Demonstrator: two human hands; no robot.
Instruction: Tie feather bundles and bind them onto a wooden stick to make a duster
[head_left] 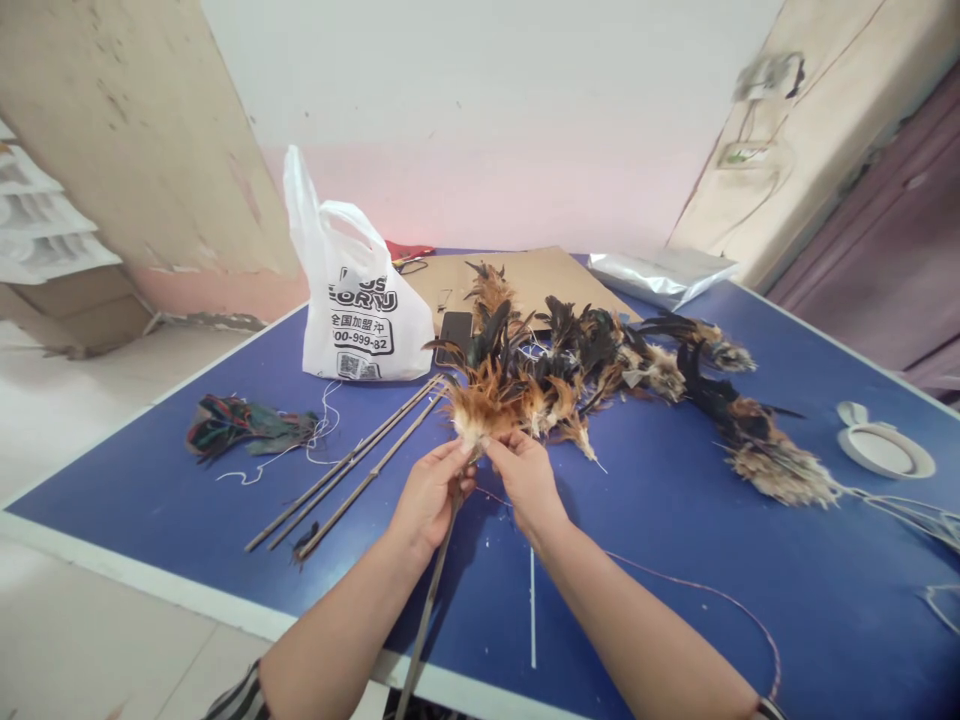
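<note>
My left hand [436, 492] is closed around the upper part of a thin stick [429, 610], whose lower end slants down past the table's front edge. At the top of this stick sits a bunch of brown and black feathers [484, 400]. My right hand [529, 480] pinches the pale base of the feathers, its fingertips close to my left thumb. A thin pinkish string [701, 585] runs from near my hands across the table to the right. How the string meets the stick is hidden by my fingers.
Several sticks [352, 465] lie left of my hands, near dark cloth strips [251, 425]. A white plastic bag [364, 300], a phone [454, 335] and cardboard [547, 280] are behind. More feather bunches [772, 450] lie right, with a white ring-shaped item [885, 447] on the blue table [660, 660].
</note>
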